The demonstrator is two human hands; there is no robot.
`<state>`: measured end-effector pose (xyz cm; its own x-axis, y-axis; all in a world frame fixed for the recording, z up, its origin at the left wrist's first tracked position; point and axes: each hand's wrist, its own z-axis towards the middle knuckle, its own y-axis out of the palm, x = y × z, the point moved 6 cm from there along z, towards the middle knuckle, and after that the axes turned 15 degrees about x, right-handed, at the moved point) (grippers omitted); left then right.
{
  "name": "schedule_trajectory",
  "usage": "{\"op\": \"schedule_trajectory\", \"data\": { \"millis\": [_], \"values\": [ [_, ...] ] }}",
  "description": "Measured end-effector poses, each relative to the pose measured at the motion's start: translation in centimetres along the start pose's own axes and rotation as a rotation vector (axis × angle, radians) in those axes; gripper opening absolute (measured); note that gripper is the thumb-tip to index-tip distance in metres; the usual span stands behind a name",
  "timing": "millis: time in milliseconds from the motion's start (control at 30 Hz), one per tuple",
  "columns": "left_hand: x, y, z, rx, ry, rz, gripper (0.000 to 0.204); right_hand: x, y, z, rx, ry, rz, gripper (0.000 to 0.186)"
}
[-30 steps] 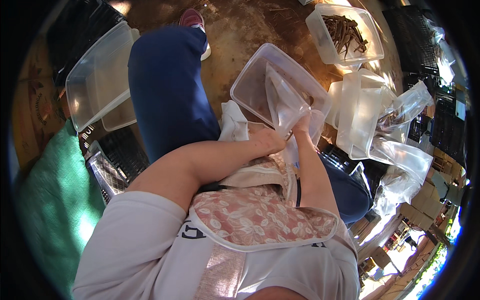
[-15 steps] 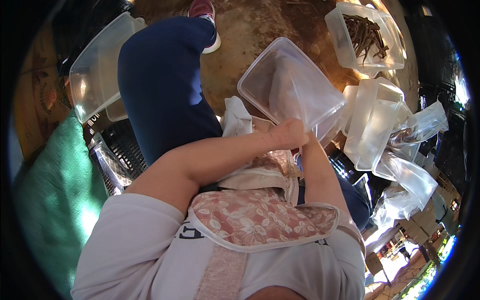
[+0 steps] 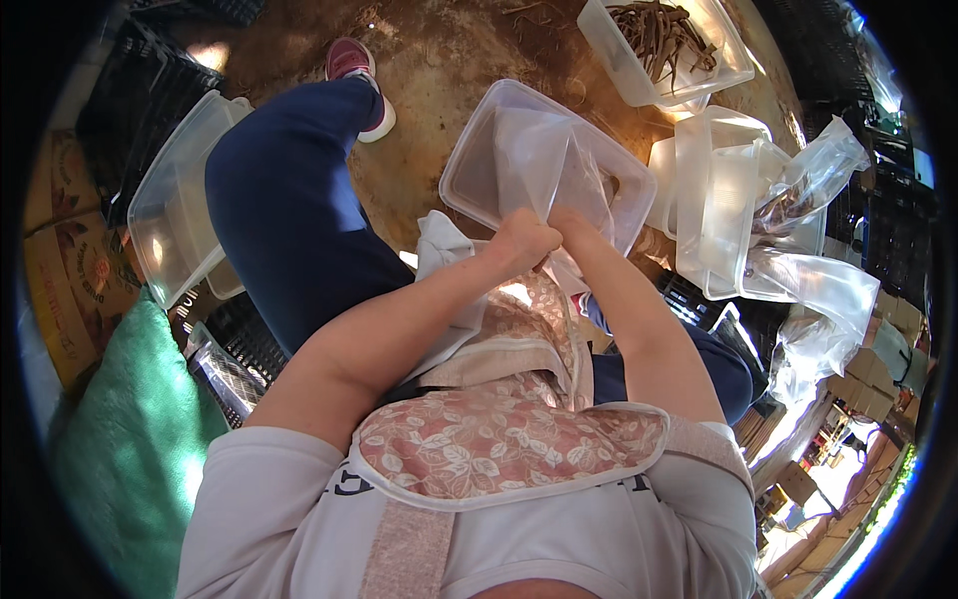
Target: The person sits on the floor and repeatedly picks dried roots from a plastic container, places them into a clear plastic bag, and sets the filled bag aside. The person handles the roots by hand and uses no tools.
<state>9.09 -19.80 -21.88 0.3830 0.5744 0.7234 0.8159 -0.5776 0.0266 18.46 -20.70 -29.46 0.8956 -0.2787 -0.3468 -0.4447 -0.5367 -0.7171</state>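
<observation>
Both my hands are together in front of my apron, at the near edge of a translucent plastic tub (image 3: 621, 178). A clear plastic bag (image 3: 544, 150) spreads out from them over the tub, its far end lying inside. My left hand (image 3: 527, 240) is closed, pinching the gathered near end of the bag. Against it, my right hand (image 3: 573, 228) is also closed on the bag, its fingertips partly hidden behind the left hand. What the bag contains, if anything, I cannot make out.
A tub of dry brown stems (image 3: 664, 45) stands at the far right. Nearer are stacked translucent tubs (image 3: 714, 200) and filmy plastic bags (image 3: 813, 329). On the left are another translucent tub (image 3: 165, 215), cardboard boxes (image 3: 85, 290) and a green cloth (image 3: 140, 429).
The bag has swung from leaning right to pointing more straight ahead over the tub. My hands have come closer together. The whole view has shifted a little.
</observation>
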Motion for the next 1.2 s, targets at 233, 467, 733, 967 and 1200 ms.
{"op": "schedule_trajectory", "data": {
  "millis": [233,467,733,967,1200],
  "values": [
    [0.7,1.8,-1.0,-0.032,0.118,0.003,0.020,2.2,3.4,-0.5,0.024,0.170,0.195,0.028],
    [0.3,2.3,-0.1,-0.005,0.083,0.151,0.016,3.5,1.3,-1.5,-0.044,0.237,0.336,0.026],
    [2.0,1.7,-0.9,-0.019,-0.003,-0.127,0.016,3.3,2.1,-1.5,-0.034,0.276,0.426,0.024],
    [0.5,2.3,-0.9,-0.079,-0.064,-0.144,0.019,2.8,3.2,-0.3,0.023,0.318,0.494,0.025],
    [3.2,0.9,-1.4,0.006,0.159,-0.032,0.021,1.8,-1.5,-2.9,0.157,0.414,0.600,0.026]
  ]
}}
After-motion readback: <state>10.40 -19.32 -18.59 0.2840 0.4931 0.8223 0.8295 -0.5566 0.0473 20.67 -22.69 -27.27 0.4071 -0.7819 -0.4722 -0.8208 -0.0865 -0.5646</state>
